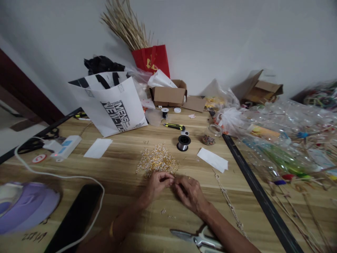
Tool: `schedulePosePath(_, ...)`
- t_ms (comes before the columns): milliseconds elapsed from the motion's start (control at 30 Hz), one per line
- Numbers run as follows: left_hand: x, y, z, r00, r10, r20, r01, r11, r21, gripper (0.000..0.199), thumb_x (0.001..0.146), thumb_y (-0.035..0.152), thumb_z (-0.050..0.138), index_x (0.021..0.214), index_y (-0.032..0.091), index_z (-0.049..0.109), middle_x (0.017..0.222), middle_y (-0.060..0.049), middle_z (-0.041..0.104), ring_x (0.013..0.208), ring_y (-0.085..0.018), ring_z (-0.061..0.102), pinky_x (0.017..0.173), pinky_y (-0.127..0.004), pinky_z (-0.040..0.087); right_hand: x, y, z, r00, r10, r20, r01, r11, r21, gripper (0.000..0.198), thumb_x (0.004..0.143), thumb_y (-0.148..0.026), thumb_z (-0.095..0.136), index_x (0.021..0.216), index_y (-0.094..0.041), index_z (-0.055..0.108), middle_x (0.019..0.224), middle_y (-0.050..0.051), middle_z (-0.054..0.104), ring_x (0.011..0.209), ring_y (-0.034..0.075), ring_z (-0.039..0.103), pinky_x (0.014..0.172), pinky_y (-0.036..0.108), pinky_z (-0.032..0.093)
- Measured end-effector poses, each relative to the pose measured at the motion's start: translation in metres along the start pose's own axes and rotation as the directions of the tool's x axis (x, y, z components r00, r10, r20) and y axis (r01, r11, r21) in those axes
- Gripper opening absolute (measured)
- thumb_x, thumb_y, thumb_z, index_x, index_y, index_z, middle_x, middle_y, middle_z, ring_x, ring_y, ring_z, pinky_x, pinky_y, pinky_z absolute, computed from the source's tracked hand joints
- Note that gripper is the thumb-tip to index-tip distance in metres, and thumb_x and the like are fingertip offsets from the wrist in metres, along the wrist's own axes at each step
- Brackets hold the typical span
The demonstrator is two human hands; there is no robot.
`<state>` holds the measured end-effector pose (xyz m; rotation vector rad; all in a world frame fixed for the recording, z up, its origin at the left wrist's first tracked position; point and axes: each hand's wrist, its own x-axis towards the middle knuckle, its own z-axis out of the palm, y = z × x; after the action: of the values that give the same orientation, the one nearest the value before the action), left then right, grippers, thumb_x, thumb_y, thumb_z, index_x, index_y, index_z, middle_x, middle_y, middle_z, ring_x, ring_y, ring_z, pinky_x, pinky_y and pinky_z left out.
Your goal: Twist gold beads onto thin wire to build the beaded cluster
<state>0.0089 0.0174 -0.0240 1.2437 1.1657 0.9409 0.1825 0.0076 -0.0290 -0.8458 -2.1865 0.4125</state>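
Note:
My left hand and my right hand meet fingertip to fingertip over the wooden table. Both are closed in a pinch; whatever lies between the fingers is too small to make out. Just beyond them rests a heap of gold and clear beaded strands, close to my left fingers. Between my forearms lie a few tiny pale bits. A pair of scissors lies near my right forearm, its blades pointing left. Farther back stands a spool of thin wire.
A glass jar of beads, a folded white paper and a knotted cord lie to the right. Beyond are a yellow-black utility knife and a white bag. A power strip, cable and black phone-like slab occupy the left.

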Motion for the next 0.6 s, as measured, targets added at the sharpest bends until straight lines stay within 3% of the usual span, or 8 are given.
schedulePosePath(267, -0.0033, 0.0031, 0.0030, 0.998, 0.059, -0.018, -0.057, 0.994, 0.098, 0.014, 0.068, 0.022, 0.062, 0.072, 0.011, 0.069, 0.070, -0.007, 0.069, 0.067, -0.017, 0.061, 0.064, -0.025, 0.046, -0.0002, 0.0010, 0.0027, 0.998, 0.063, -0.013, -0.063, 0.998, 0.007, 0.008, 0.086, -0.016, 0.044, 0.082, -0.019, 0.051, 0.067, 0.003, 0.059, 0.058, 0.014, 0.052, 0.057, 0.024, 0.039)
schedulePosePath(600, -0.0034, -0.0002, 0.0030, 0.994, 0.108, -0.006, -0.106, 0.986, 0.129, 0.014, 0.069, 0.020, 0.061, 0.073, 0.010, 0.069, 0.073, -0.008, 0.070, 0.069, -0.018, 0.063, 0.066, -0.026, 0.048, 0.0001, 0.0008, 0.0033, 0.996, 0.089, 0.009, -0.089, 0.995, 0.040, 0.007, 0.085, -0.015, 0.045, 0.081, -0.018, 0.051, 0.068, 0.003, 0.059, 0.059, 0.014, 0.052, 0.058, 0.023, 0.038)
